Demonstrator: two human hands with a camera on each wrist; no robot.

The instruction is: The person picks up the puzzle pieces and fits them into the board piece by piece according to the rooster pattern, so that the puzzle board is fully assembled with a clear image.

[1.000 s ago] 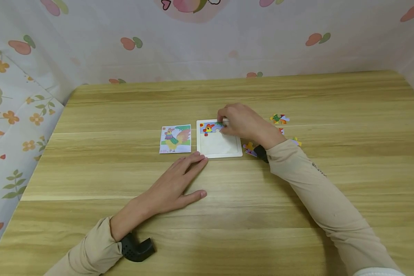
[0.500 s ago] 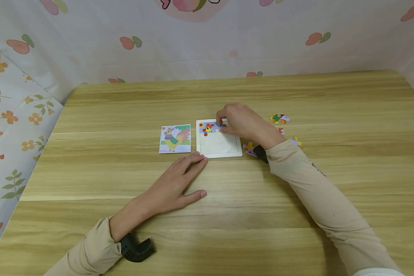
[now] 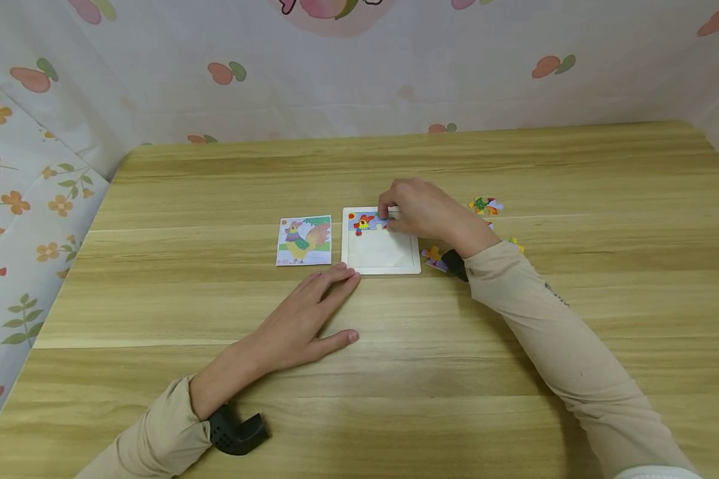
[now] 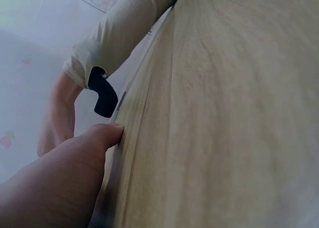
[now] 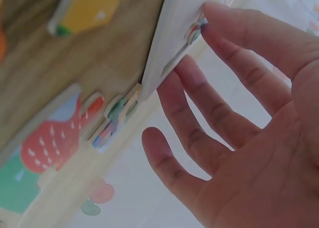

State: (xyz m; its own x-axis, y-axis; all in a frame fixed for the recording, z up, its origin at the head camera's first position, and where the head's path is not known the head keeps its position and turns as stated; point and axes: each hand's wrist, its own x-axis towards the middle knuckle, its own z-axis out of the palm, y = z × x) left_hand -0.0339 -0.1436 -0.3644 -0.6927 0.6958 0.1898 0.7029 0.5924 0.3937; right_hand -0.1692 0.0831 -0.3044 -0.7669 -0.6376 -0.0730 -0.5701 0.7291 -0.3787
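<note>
In the head view, a white puzzle tray (image 3: 380,268) lies mid-table, with joined pieces (image 3: 362,223) showing a rooster's head along its top left. My right hand (image 3: 428,211) reaches over the tray's upper right. Its thumb and index finger pinch a puzzle piece (image 5: 193,32) in the right wrist view; the other fingers are spread, and the hand covers part of the tray. My left hand (image 3: 299,319) lies flat on the table with fingers extended, fingertips at the tray's lower left corner. Left of the tray is a rooster picture card (image 3: 304,241).
Loose puzzle pieces lie right of the tray: a green and orange one (image 3: 485,205) farther back, a yellow and purple one (image 3: 434,258) by the tray's edge, and others partly behind my right wrist. A patterned curtain (image 3: 359,86) hangs behind the wooden table (image 3: 515,399).
My right hand has shifted very slightly right at the top row, and the rooster-head pieces sit slightly farther right. My left hand has stayed in place.
</note>
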